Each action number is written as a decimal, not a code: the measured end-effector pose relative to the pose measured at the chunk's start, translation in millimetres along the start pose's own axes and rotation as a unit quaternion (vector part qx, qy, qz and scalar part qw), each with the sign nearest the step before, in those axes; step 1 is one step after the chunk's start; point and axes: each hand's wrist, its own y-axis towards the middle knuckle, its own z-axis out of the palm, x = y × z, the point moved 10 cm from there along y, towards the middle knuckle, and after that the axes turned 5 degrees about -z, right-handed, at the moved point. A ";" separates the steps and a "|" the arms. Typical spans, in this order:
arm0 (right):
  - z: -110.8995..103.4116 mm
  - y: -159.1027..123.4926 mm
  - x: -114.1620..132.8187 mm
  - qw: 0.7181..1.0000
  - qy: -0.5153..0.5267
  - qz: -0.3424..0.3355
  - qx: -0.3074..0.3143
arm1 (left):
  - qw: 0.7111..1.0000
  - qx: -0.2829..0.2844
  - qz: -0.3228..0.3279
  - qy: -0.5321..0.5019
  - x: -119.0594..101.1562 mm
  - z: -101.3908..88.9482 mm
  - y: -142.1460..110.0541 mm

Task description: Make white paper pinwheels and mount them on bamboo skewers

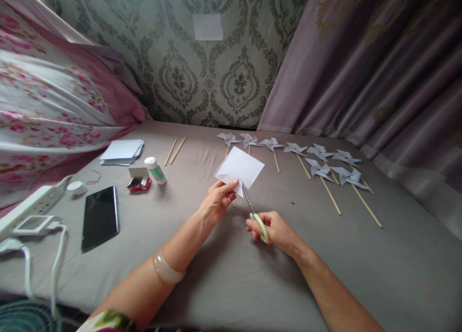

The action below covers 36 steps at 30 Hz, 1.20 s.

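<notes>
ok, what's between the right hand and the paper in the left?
The scissors' blades, running from the right hand up to the paper; the head view shows it.

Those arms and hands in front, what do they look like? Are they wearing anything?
The left wrist wears a smooth, pale, round bangle. Near the bottom edge, a bit of sleeve shows green, white and dark pink patches. The right forearm has no sleeve in view. Neither hand wears a glove.
</notes>
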 end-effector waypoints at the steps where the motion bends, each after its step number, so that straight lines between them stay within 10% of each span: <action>1: -1.0 0.1 0.6 1.000 0.005 0.001 -0.007 | 1.000 -0.001 0.000 0.002 0.9 0.3 -0.6; 36: -12.4 0.0 -1.6 0.997 -0.036 -0.014 -0.070 | 1.000 -0.007 0.020 0.008 0.6 3.0 -5.1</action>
